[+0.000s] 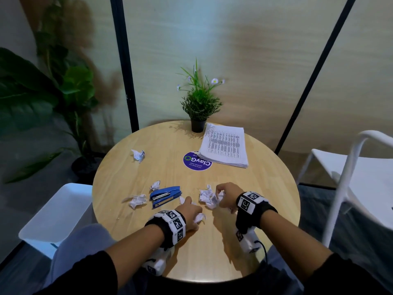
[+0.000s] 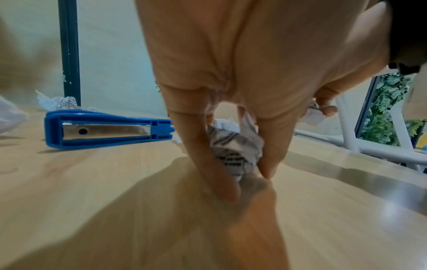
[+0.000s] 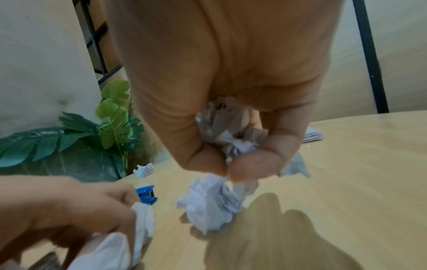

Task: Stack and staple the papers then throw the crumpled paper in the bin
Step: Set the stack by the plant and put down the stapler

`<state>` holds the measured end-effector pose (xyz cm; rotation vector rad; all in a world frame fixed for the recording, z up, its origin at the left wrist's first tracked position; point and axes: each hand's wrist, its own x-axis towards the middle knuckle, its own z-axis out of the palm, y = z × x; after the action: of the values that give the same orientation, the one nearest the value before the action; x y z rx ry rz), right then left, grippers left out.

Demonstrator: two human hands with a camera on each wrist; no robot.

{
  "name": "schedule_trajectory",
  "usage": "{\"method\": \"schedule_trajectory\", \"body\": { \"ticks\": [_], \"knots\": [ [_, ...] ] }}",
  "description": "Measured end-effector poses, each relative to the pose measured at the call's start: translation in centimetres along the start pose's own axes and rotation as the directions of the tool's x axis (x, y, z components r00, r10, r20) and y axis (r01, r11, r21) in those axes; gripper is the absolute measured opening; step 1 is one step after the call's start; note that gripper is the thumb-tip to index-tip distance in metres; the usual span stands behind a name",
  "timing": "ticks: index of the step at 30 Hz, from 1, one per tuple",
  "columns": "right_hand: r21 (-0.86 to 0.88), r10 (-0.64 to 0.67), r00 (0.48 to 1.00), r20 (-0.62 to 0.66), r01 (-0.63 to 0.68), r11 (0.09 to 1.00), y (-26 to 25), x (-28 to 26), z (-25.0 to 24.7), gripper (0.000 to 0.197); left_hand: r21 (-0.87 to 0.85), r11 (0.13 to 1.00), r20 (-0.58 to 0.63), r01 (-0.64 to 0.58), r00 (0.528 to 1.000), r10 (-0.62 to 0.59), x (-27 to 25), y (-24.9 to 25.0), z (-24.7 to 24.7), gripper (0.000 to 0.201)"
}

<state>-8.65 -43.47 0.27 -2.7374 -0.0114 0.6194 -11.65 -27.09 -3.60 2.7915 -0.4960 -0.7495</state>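
Crumpled scrap [image 1: 138,201] near left counter [image 1: 265,188] edge; blue stapler [image 1: 165,196] on its side just right of it. Left hand [image 1: 190,213] at near edge, fingers curled round crumpled paper ball [image 2: 235,151]. Right hand [image 1: 226,195] beside it, clenched on paper wad [image 3: 227,137]. Stacked papers [image 1: 225,145] at far right edge.

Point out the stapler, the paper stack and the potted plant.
blue stapler [image 1: 165,196], head view, top of its body
paper stack [image 1: 224,145], head view, middle of top sheet
potted plant [image 1: 198,125], head view, its black pot
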Motion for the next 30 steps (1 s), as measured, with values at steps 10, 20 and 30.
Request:
{"method": "schedule_trajectory", "body": {
  "ticks": [10,20,30],
  "knots": [
    [-0.026,-0.039,0.999,-0.028,0.038,0.999,-1.7,2.8,1.1,0.054,-0.063,0.992,-0.021,-0.107,0.994,0.106,-0.7,-1.8,-4.5,0.011],
    [-0.267,-0.058,0.998,0.028,0.063,0.962,-3.6,5.6,4.1,0.025,-0.187,0.978,-0.086,-0.098,0.993,0.083,-2.1,-8.2,-9.5,0.007],
    [-0.170,-0.124,0.992,-0.021,0.119,0.978,-6.9,5.6,2.0,0.017,-0.496,0.868,-0.266,-0.014,0.954,-0.136,-6.0,-18.7,-13.0,0.015]
  ]
}}
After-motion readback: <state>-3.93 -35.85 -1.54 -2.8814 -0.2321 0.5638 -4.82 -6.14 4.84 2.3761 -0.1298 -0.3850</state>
